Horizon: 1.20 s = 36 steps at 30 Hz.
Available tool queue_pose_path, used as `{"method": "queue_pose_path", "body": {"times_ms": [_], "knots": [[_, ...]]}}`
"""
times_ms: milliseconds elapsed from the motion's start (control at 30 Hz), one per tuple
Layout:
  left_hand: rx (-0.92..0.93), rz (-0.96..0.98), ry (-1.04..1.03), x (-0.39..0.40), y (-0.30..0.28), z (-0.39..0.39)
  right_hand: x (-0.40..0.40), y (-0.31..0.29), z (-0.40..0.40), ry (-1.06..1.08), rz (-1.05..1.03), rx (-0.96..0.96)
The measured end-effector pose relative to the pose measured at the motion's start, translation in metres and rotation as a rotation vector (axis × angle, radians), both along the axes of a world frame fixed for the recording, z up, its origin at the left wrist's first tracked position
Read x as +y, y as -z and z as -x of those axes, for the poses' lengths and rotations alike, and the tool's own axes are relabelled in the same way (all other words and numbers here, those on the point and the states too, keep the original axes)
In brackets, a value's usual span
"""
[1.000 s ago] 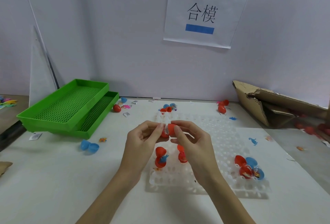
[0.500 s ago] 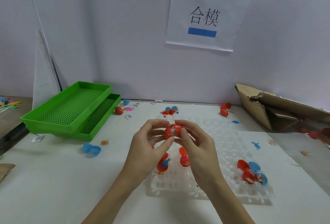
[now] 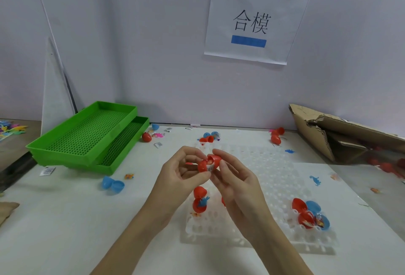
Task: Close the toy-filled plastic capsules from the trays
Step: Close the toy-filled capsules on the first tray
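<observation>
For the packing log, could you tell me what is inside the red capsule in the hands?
The red capsule is ajar; a white printed slip shows in the gap. Anything deeper is hidden by the shell and fingers.

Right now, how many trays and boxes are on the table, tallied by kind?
Green trays: 2, one stacked on the other
White grid tray: 1
Cardboard box: 1, torn and lying open
Total: 4
</observation>
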<state>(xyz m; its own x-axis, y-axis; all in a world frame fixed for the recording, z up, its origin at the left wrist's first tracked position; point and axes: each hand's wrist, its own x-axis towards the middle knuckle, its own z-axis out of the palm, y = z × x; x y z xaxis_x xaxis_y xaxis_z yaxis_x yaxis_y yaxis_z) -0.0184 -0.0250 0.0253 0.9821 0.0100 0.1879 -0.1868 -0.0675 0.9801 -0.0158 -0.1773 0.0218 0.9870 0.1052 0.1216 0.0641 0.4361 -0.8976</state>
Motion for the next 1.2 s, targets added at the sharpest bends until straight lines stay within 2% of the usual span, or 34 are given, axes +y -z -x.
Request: {"method": "queue_pose_path", "body": {"times_ms": [233,433,600,867,1033,1200], "knots": [[-0.123,-0.149,-0.020,0.003,0.000,-0.001,0.005,0.002,0.002,0.126,0.202,-0.108],[-0.070,-0.091,0.072,0.005,-0.004,0.000,0.006,0.003,0.003,0.117,0.205,-0.108],[-0.106,-0.077,-0.047,0.002,-0.001,0.000,0.004,0.000,0.003,0.198,0.275,-0.177],[0.031,0.081,-0.130,0.002,0.001,0.000,0.005,0.008,0.001,0.244,0.410,-0.263],[-0.050,-0.057,-0.209,0.000,0.004,0.000,0.004,0.013,-0.002,0.249,0.480,-0.312],[-0.363,-0.365,-0.214,-0.007,0.003,0.010,-0.002,0.011,-0.002,0.281,0.393,-0.290]]}}
